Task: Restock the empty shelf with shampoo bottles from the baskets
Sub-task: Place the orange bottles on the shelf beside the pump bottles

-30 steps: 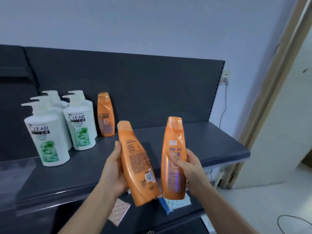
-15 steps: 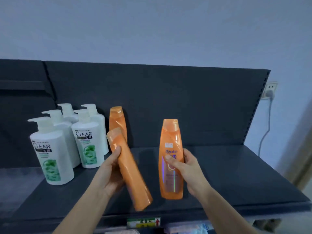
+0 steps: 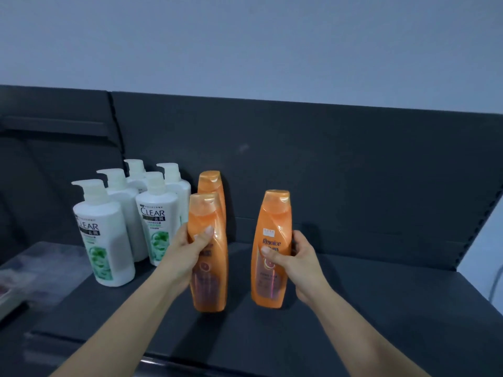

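Observation:
My left hand (image 3: 187, 251) grips an orange shampoo bottle (image 3: 209, 284) upright over the dark shelf (image 3: 381, 308), directly in front of another orange bottle (image 3: 211, 183) that stands at the back panel. My right hand (image 3: 294, 261) grips a second orange bottle (image 3: 272, 232), label "Rejoice" facing me, upright a little to the right. Whether either held bottle's base touches the shelf I cannot tell.
Several white pump bottles (image 3: 104, 235) labelled "CLEAR" stand grouped at the left of the shelf. A dark back panel (image 3: 340, 172) runs behind the shelf, and its right end slopes down to the wall. The shelf's front edge (image 3: 168, 361) lies close below my arms.
My left hand has turned its tilted bottle upright and moved it toward the standing orange bottle. The right hand's bottle stays upright over the shelf. My view has moved closer.

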The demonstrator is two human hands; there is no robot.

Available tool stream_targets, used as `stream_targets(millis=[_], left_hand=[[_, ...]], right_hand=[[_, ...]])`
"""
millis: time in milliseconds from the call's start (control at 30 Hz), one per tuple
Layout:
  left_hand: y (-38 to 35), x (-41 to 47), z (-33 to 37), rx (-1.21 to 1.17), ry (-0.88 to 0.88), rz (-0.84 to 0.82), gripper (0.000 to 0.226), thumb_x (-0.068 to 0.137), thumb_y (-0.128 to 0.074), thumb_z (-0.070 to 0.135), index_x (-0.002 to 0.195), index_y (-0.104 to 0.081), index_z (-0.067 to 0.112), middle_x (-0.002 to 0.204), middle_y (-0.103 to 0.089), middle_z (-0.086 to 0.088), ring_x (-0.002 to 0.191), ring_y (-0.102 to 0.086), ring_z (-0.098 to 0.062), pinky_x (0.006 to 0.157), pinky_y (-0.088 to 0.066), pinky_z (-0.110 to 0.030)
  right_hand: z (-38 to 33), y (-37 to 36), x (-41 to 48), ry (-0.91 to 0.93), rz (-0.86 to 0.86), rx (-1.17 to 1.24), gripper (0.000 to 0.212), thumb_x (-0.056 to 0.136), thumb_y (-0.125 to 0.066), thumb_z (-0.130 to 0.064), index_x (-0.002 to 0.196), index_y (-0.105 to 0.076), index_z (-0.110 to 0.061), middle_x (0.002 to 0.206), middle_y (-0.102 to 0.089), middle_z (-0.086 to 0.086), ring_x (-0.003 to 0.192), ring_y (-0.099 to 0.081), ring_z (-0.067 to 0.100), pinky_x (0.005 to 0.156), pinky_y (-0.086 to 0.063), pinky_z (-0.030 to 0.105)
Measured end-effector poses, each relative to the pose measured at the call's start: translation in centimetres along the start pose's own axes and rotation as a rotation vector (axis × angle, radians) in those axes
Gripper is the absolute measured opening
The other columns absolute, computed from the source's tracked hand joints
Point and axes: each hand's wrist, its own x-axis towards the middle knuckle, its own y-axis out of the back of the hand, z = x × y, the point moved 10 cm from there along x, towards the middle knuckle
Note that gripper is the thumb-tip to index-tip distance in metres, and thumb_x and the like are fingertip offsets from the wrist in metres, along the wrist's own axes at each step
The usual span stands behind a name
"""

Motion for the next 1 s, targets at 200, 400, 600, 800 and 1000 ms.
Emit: stream_targets(millis=[200, 400, 600, 800, 1000], left_hand=[[1.5, 2.3, 0.5, 0.046, -0.043, 0.031, 0.031, 0.085, -0.068, 0.018, 0.114, -0.055, 0.022, 0.108, -0.069, -0.005, 0.101, -0.065, -0.022, 0.080, -0.053, -0.039], [2.1, 4.9, -0.1, 0.064, -0.052, 0.011, 0.027, 0.086, -0.068, 0.011, 0.109, -0.058, 0.021, 0.101, -0.071, -0.007, 0.102, -0.066, -0.029, 0.088, -0.054, -0.050], [2.3, 7.4, -0.3, 0.087, -0.069, -0.019, 0.026, 0.087, -0.068, 0.015, 0.107, -0.059, 0.028, 0.103, -0.072, -0.003, 0.104, -0.066, -0.024, 0.093, -0.052, -0.045], [2.3, 7.9, -0.3, 0.314, -0.176, -0.050, 0.034, 0.088, -0.067, 0.025, 0.118, -0.053, 0.030, 0.110, -0.066, 0.005, 0.106, -0.062, -0.014, 0.071, -0.052, -0.020], [3.3, 7.6, -1.1, 0.732, -0.254, 0.063, 0.056, 0.069, -0.083, 0.029, 0.110, -0.044, 0.031, 0.112, -0.051, 0.006, 0.104, -0.054, -0.011, 0.090, -0.045, -0.029]], right_hand=[[0.5, -1.8, 2.0, 0.018, -0.006, -0.029, 0.039, 0.070, -0.087, -0.012, 0.101, -0.064, -0.020, 0.093, -0.074, -0.001, 0.090, -0.072, 0.015, 0.082, -0.058, 0.035], [0.4, -3.0, 4.1, 0.041, 0.008, -0.053, 0.037, 0.072, -0.086, -0.011, 0.101, -0.066, -0.020, 0.092, -0.075, -0.002, 0.087, -0.071, 0.013, 0.069, -0.054, 0.022], [1.1, -3.7, 6.9, 0.037, 0.041, -0.095, 0.041, 0.070, -0.086, -0.010, 0.104, -0.066, -0.021, 0.095, -0.075, -0.002, 0.092, -0.070, 0.013, 0.078, -0.057, 0.029], [2.0, -4.4, 9.1, 0.030, 0.072, -0.116, 0.040, 0.071, -0.086, -0.008, 0.103, -0.066, -0.022, 0.095, -0.074, -0.003, 0.092, -0.070, 0.013, 0.076, -0.056, 0.027], [2.2, -5.4, 11.0, 0.045, 0.094, -0.203, 0.040, 0.071, -0.086, -0.012, 0.103, -0.066, -0.024, 0.096, -0.074, -0.004, 0.094, -0.070, 0.013, 0.086, -0.058, 0.038]])
